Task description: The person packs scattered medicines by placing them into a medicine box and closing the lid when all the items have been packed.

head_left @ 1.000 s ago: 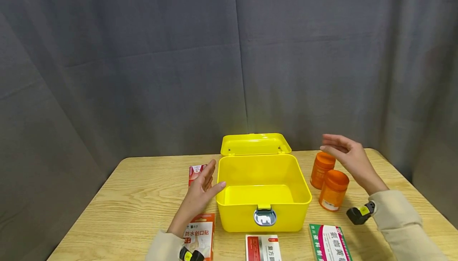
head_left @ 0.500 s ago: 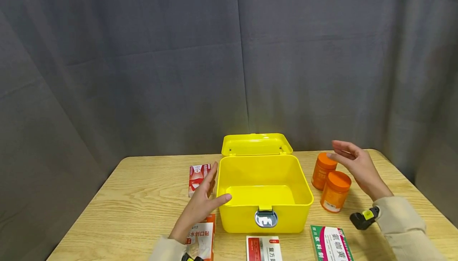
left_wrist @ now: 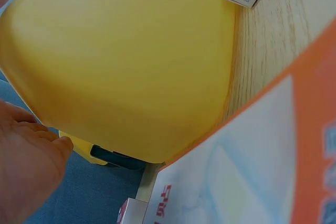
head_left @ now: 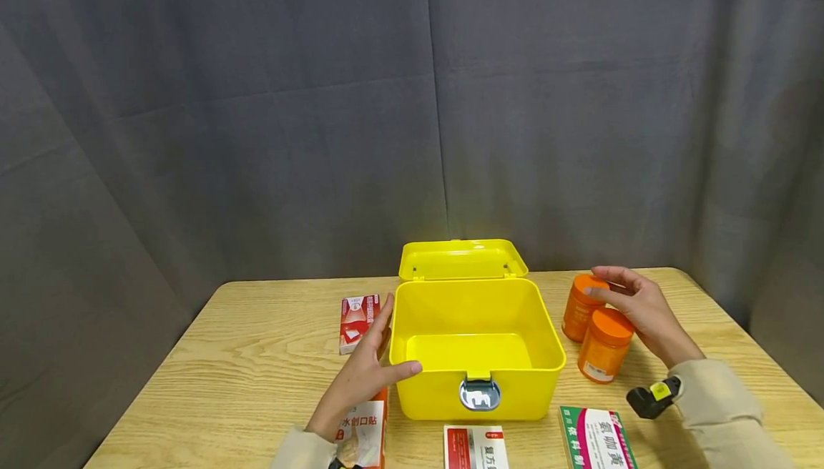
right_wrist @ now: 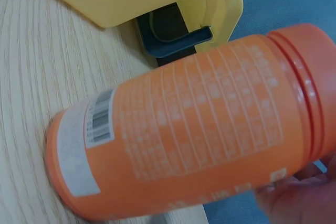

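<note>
An open yellow box (head_left: 476,394) with a silver latch stands mid-table. My left hand (head_left: 362,372) is at its left side, fingers extended along the wall and thumb across the front left corner. My right hand (head_left: 644,309) is at the lid of the farther orange bottle (head_left: 575,320), its thumb in front of the lid and fingers behind. The nearer orange bottle (head_left: 604,354) stands upright beside it, just below the hand. In the right wrist view, the nearer bottle (right_wrist: 194,129) fills the middle, with part of the hand (right_wrist: 302,200) behind its lid.
A red and white box (head_left: 354,322) lies left of the yellow box. An orange and white plaster box (head_left: 367,430) lies under the left forearm. Along the front are a red and white medicine box (head_left: 475,447) and a green, white and pink box (head_left: 595,437). A grey curtain (head_left: 257,133) hangs behind.
My right hand has moved down and slightly right, onto the farther bottle's lid. My left hand has come down along the yellow box's left side. The bottles and boxes stand as before.
</note>
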A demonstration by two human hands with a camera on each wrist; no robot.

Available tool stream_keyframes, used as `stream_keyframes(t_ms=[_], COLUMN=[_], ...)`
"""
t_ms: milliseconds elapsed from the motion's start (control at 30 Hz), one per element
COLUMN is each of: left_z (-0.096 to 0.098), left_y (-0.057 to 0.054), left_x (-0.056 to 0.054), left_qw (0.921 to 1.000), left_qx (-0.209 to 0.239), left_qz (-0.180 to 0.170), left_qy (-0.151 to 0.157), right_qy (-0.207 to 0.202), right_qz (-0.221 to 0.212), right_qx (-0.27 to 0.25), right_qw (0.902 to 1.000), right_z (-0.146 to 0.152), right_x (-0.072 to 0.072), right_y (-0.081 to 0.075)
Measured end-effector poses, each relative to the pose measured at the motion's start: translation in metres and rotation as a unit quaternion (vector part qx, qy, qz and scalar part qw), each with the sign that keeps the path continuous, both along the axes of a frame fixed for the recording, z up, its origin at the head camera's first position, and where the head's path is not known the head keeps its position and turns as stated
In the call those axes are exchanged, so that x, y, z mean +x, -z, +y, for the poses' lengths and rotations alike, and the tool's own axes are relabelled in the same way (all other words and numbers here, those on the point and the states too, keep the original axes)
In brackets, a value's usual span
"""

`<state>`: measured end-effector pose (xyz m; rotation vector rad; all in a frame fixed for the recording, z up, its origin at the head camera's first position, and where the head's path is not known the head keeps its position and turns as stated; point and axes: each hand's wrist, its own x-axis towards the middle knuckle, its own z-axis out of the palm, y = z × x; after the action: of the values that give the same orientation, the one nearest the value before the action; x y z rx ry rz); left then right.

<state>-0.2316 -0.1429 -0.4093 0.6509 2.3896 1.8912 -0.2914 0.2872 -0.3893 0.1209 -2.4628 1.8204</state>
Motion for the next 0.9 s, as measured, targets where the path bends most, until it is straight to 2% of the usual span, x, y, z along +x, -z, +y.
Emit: stream_keyframes(t_ms=[300,900], left_z=[0.0018,0.0079], left_y=[0.0045,0.0042], left_x=[0.0007,0.0055], left_qw=[0.9991,0.9952], left_qx=[0.026,0.066], left_qz=[-0.001,-0.020], left_qy=[0.035,0.070], right_qy=[-0.004,0.017], right_qz=[-0.038,-0.045], right_qx=[0.019,0.032], right_qw=[0.9991,0.9983], right_z=[-0.0013,-0.0001], right_x=[-0.0009,-0.0004], right_y=[0.0016,0.0013])
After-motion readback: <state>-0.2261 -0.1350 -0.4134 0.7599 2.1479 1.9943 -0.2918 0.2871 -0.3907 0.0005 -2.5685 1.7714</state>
